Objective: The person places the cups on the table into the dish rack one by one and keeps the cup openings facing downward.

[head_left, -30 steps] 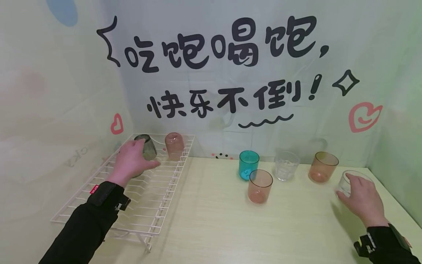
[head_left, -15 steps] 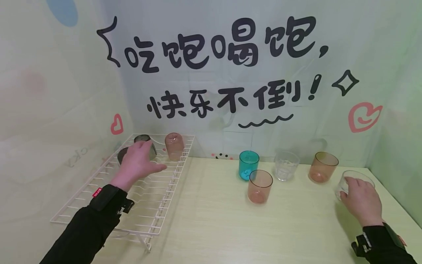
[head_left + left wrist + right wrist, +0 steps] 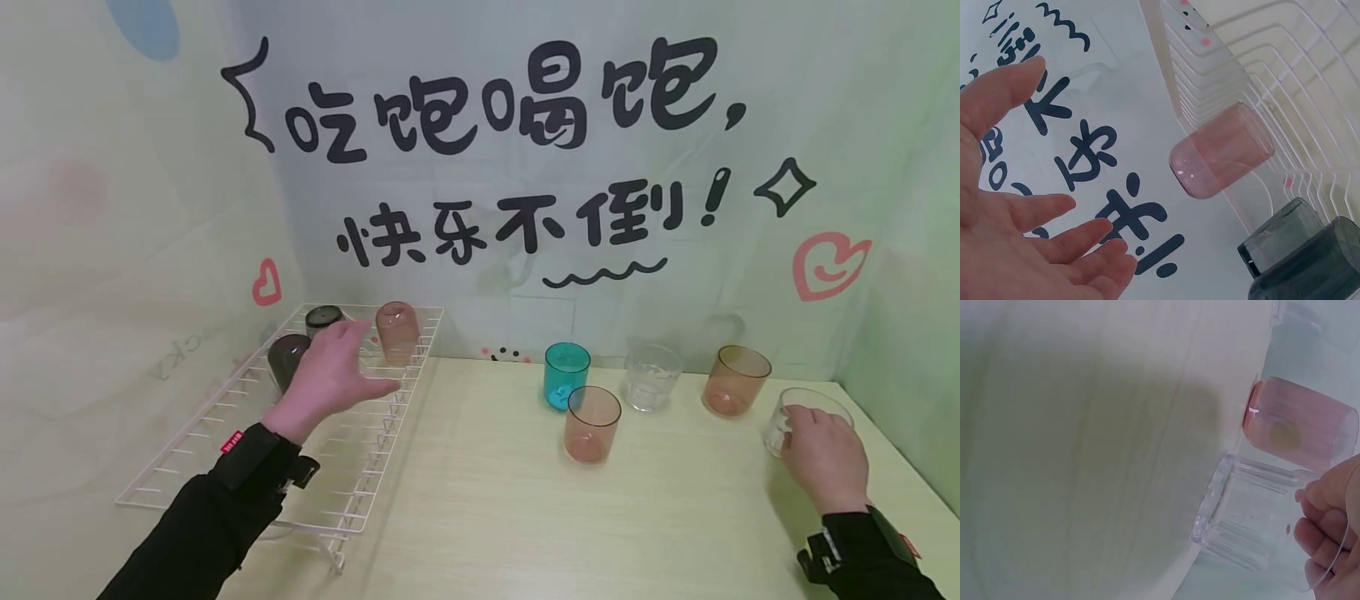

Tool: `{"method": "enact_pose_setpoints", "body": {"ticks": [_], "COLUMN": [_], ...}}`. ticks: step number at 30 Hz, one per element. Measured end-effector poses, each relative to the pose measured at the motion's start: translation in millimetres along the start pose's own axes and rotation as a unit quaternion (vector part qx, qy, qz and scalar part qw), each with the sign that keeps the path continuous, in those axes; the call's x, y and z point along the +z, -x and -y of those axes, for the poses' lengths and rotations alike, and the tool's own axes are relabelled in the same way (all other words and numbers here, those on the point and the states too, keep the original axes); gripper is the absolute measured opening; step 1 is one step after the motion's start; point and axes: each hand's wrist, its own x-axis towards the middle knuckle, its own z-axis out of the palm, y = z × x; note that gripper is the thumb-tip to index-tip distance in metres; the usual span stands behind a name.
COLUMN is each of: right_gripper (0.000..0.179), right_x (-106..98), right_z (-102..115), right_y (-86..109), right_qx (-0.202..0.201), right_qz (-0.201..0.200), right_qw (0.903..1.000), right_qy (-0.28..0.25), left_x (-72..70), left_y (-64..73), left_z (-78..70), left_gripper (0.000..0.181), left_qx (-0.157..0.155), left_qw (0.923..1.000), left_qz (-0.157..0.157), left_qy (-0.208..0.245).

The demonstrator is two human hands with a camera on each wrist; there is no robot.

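My left hand [image 3: 326,379] hovers over the white wire rack with fingers and thumb spread and nothing between them. Around it on the rack, two dark grey glasses stand upside down, one nearer [image 3: 287,360] and one farther [image 3: 322,318]. A pink upside-down glass [image 3: 399,335] is just beyond the fingertips; the left wrist view shows the pink glass [image 3: 1222,150] apart from the hand. At the table's right, my right hand [image 3: 828,458] grips the rim of an upright clear glass [image 3: 1241,512] with curled fingers.
The wire rack [image 3: 352,500] stands at the left by the wall. Along the back of the table are a teal glass [image 3: 564,377], an orange-pink glass [image 3: 591,433], a ribbed clear glass [image 3: 651,379] and an amber glass [image 3: 735,383], all upright.
My left hand has moved right, away from the nearer dark grey glass, which now shows more fully. My right hand has shifted slightly at the clear glass, which stays in place.
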Motion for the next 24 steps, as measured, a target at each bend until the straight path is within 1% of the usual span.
{"method": "enact_pose_setpoints", "body": {"ticks": [5, 10, 18, 22, 24], "right_gripper": [0.025, 0.020, 0.017, 0.019, 0.019], "right_x": [2, 1, -5, -8, -10], "right_z": [-1, -3, 1, 2, 3], "right_y": [0.1, -0.4, 0.3, 1.3, 2.3], "right_qx": [0.005, 0.009, 0.029, 0.030, 0.030], "right_qz": [-0.005, 0.004, 0.028, 0.034, 0.030], "right_qw": [1.0000, 0.9999, 0.9992, 0.9990, 0.9991], "right_qy": [0.001, 0.002, 0.003, 0.001, 0.002], "left_x": [1.4, 2.9, -0.1, -1.1, -1.7], "left_y": [-0.8, -2.2, -5.1, -5.7, -6.2], "left_z": [-7.6, -14.3, -23.1, -26.7, -28.5], "left_gripper": [0.089, 0.093, 0.096, 0.099, 0.100], "left_qx": [0.014, 0.025, 0.037, 0.039, 0.040], "left_qw": [0.9998, 0.9995, 0.9986, 0.9981, 0.9979], "left_qz": [0.001, 0.011, 0.014, 0.020, 0.025], "left_qy": [0.013, 0.017, 0.034, 0.043, 0.046]}}
